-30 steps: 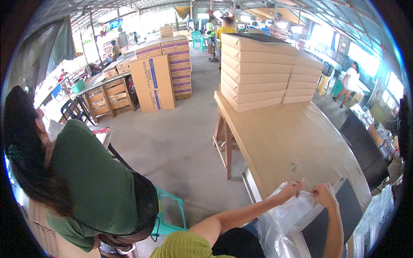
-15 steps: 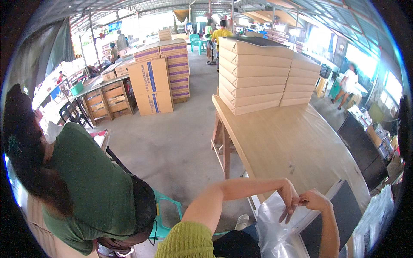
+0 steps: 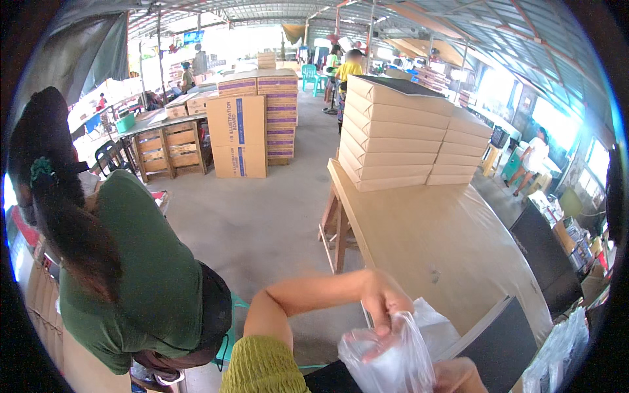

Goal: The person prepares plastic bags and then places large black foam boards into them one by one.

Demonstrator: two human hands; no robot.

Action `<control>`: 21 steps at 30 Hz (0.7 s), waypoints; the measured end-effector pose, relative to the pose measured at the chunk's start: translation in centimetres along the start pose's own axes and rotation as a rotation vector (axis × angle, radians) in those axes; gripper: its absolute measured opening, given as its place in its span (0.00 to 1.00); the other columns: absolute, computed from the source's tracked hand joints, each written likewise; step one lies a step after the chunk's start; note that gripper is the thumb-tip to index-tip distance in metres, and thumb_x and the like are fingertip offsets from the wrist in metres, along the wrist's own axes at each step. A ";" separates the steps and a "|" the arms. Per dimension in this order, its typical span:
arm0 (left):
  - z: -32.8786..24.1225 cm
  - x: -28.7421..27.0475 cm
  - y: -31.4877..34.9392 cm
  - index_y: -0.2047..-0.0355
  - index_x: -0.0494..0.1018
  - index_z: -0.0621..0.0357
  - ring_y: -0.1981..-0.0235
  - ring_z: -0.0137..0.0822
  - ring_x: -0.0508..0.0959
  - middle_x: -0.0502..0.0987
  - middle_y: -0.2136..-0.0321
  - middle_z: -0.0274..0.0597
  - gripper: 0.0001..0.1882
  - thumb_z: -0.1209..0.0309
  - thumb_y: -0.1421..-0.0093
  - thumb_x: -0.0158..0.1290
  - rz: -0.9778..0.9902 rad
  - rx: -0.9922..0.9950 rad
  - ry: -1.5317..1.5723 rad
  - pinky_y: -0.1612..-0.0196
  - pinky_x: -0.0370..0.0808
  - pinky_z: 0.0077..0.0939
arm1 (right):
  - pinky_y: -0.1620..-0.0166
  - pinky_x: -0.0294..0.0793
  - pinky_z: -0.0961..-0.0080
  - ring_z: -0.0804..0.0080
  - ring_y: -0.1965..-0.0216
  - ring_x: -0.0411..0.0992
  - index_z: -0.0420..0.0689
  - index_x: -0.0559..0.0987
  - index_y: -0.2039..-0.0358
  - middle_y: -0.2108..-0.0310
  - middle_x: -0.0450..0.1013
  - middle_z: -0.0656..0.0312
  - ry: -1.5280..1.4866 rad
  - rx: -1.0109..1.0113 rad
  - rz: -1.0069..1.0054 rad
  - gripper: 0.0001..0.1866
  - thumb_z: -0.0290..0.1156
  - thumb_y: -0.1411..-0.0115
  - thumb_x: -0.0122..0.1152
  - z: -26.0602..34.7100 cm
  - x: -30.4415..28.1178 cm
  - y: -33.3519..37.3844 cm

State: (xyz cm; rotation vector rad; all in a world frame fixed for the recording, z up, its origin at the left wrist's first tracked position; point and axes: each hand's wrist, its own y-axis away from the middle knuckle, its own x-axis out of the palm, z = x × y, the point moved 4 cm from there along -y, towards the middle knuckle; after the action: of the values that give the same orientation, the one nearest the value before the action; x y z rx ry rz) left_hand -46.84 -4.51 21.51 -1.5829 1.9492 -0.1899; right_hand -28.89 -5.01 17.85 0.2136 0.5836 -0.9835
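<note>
A clear plastic bag (image 3: 400, 360) hangs bunched in front of me at the table's near end. My left hand (image 3: 386, 298) pinches its upper part, with some fingertips showing through the film. My right hand (image 3: 457, 376) is closed at the bag's lower right side; the bag and the picture's edge partly hide its fingers. Beyond the hands, white sheet material (image 3: 436, 327) lies on the table. To its right is a dark flat board (image 3: 501, 350) with a pale strip along its edge.
The brown-topped table (image 3: 419, 242) carries tall stacks of paper-wrapped packs (image 3: 393, 134) at its far end. Clear plastic sheets (image 3: 557, 354) hang at the right. A co-worker in a green shirt (image 3: 141, 262) sits close on my left. Cardboard boxes (image 3: 239, 137) stand across the floor.
Both hands have come apart and moved nearer and left, bringing the bag with them. The right hand has dropped low beside the bag. The view has tilted up slightly.
</note>
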 end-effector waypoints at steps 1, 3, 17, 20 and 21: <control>-0.9 0.3 -0.1 0.71 0.77 0.66 0.80 0.29 0.76 0.79 0.78 0.35 0.22 0.56 0.35 0.48 -0.094 0.173 0.080 0.71 0.73 0.28 | 0.64 0.75 0.65 0.65 0.66 0.73 0.39 0.78 0.61 0.64 0.74 0.57 -0.017 -0.052 0.105 0.14 0.31 0.47 0.65 1.3 1.0 -1.0; -0.5 1.6 0.1 0.75 0.74 0.64 0.82 0.29 0.75 0.76 0.81 0.33 0.23 0.53 0.38 0.52 -0.262 0.505 0.366 0.75 0.72 0.31 | 0.64 0.75 0.65 0.65 0.66 0.73 0.39 0.77 0.60 0.64 0.74 0.57 -0.055 -0.019 0.135 0.14 0.31 0.46 0.64 1.8 2.1 -1.4; 9.1 4.7 -0.9 0.53 0.72 0.60 0.82 0.29 0.73 0.77 0.68 0.41 0.25 0.50 0.35 0.45 -0.696 0.793 1.299 0.80 0.73 0.25 | 0.64 0.73 0.64 0.65 0.69 0.71 0.40 0.75 0.59 0.63 0.72 0.57 -0.795 0.217 -1.420 0.15 0.34 0.45 0.61 -7.7 6.4 9.2; 17.6 8.1 2.2 0.51 0.70 0.59 0.78 0.29 0.74 0.77 0.67 0.39 0.21 0.58 0.39 0.52 -1.001 0.341 0.853 0.75 0.74 0.25 | 0.64 0.73 0.64 0.65 0.69 0.70 0.40 0.74 0.59 0.63 0.72 0.57 -1.070 0.010 -1.552 0.15 0.34 0.44 0.60 -12.3 9.7 9.4; 19.0 9.2 2.4 0.51 0.70 0.59 0.76 0.30 0.76 0.77 0.68 0.39 0.20 0.63 0.41 0.56 -0.972 0.090 0.758 0.73 0.76 0.26 | 0.64 0.73 0.64 0.65 0.70 0.70 0.40 0.74 0.59 0.63 0.72 0.57 -1.135 -0.039 -1.587 0.15 0.34 0.44 0.60 -13.2 11.0 10.0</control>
State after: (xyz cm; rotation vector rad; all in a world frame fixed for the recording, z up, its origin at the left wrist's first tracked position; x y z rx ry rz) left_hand -39.48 -7.39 1.79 -2.4967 1.3796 -1.4063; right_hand -20.86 -1.83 -0.02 -0.9777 -0.4600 -2.3129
